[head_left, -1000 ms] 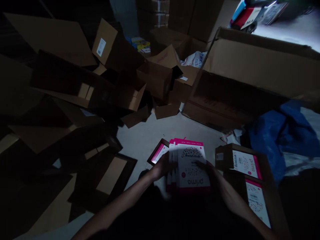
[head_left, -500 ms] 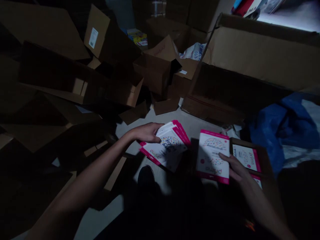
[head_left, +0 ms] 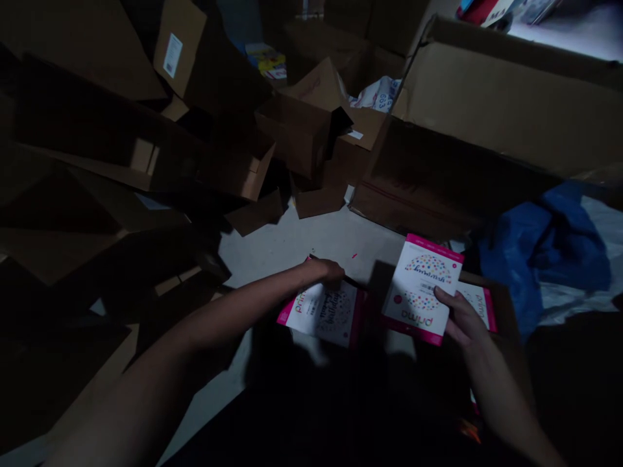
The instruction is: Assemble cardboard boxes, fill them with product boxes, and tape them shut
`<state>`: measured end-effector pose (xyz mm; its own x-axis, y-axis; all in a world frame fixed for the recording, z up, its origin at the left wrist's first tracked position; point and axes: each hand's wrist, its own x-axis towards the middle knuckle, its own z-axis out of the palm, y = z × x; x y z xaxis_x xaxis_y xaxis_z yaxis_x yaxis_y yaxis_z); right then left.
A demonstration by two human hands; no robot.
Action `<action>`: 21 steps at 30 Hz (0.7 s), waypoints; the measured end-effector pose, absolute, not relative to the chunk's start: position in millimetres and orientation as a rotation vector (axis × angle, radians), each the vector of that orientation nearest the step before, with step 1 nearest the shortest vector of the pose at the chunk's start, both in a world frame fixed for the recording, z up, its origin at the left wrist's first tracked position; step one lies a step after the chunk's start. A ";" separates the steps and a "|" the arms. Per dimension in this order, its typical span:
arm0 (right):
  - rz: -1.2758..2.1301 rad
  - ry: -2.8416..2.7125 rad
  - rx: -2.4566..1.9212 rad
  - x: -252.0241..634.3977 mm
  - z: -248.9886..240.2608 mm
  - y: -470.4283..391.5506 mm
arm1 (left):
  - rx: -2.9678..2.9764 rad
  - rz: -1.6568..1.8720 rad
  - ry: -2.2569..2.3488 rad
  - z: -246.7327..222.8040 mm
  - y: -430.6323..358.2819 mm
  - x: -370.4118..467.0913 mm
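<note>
My right hand [head_left: 460, 316] grips a flat white packet [head_left: 422, 285] with pink edges, dotted print and the word "prima"; its thumb lies on the front and the other fingers are behind. Low in front of me, my left hand [head_left: 327, 271] is closed over the far edge of more white-and-pink packets [head_left: 316, 314], printed "happy birthday". Its fingertips are hidden, and dark shadow covers the area around these packets. Under my right wrist, another pink-edged packet [head_left: 479, 303] lies in an open carton [head_left: 511, 324].
Open cardboard boxes [head_left: 296, 133] crowd the left and far side. A large carton [head_left: 487, 97] stands at the right, with a blue plastic bag [head_left: 540, 246] in front of it. Pale floor [head_left: 302, 243] shows between them, with small pink scraps.
My left hand has lowered the packets it held, turning them, and now bends over their far edge. The right hand has raised its packet slightly away from me.
</note>
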<state>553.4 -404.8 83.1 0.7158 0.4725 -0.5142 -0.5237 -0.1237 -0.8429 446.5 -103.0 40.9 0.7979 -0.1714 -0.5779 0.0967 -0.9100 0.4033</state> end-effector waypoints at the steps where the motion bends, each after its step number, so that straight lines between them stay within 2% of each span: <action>1: 0.854 0.032 -1.461 552.3 82.2 -404.9 | 2.574 -0.865 -0.061 43.2 -99.4 440.4; 4: 0.866 0.056 -1.437 552.2 79.0 -410.4 | 2.592 -0.750 -0.109 54.2 -91.2 418.4; 8: 0.845 0.176 -1.395 556.5 73.8 -422.5 | 2.587 -0.236 -0.235 55.1 -100.4 378.0; 10: 0.830 0.224 -1.360 558.6 71.5 -426.5 | 2.551 -0.204 -0.362 42.3 -113.4 355.9; 12: 0.824 0.268 -1.323 560.3 69.6 -427.9 | 2.571 -0.335 -0.381 24.2 -123.9 339.0; 15: 0.820 0.308 -1.279 562.0 65.5 -426.4 | 2.575 -0.609 -0.224 3.0 -121.9 329.8; 17: 0.822 0.326 -1.252 560.9 60.4 -425.0 | 2.504 -0.633 -0.209 -0.8 -109.7 329.4; 19: 0.906 0.360 -1.232 554.6 53.4 -425.0 | 2.516 -0.408 -0.113 1.2 -95.9 325.5; 21: 1.055 0.360 -1.241 540.9 45.9 -427.1 | 2.562 -0.100 0.299 3.0 -85.8 315.0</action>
<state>540.9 -427.1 45.9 0.5097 0.4535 -0.7311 -0.8058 -0.0460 -0.5903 315.0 -85.8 3.0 0.9724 0.1916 -0.1329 0.2330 -0.8222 0.5194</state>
